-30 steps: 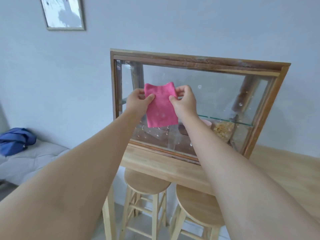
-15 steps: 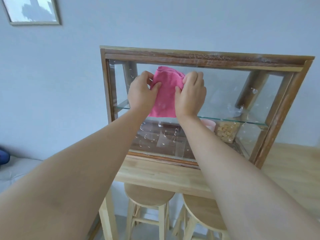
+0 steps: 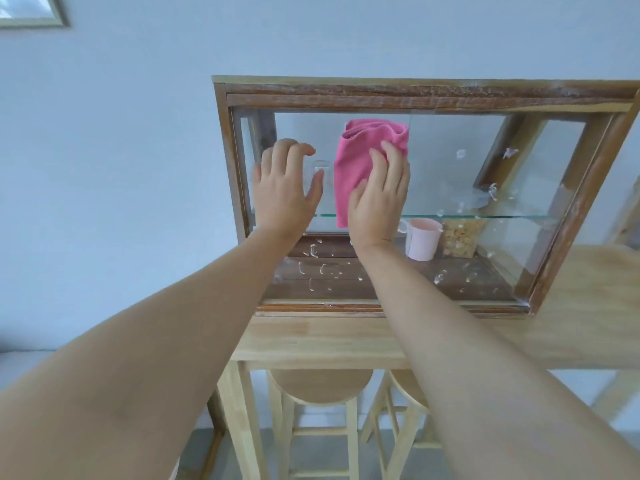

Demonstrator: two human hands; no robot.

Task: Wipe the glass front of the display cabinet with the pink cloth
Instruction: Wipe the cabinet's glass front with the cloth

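Note:
A wooden display cabinet with a smeared glass front stands on a light wooden table. The pink cloth lies flat against the upper middle of the glass, its top bunched. My right hand presses on the cloth's right half with spread fingers. My left hand is just left of the cloth, empty, fingers apart, at the glass near the cabinet's left post. White smudges dot the lower and right parts of the glass.
Inside the cabinet a glass shelf crosses the middle; below it stand a pink cup and a jar of snacks. The table edge runs below, with two wooden stools under it. A framed picture hangs top left.
My left hand has let go of the cloth and moved left, fingers opening. My right hand now holds the cloth flat on the glass alone. The view has moved closer to the cabinet.

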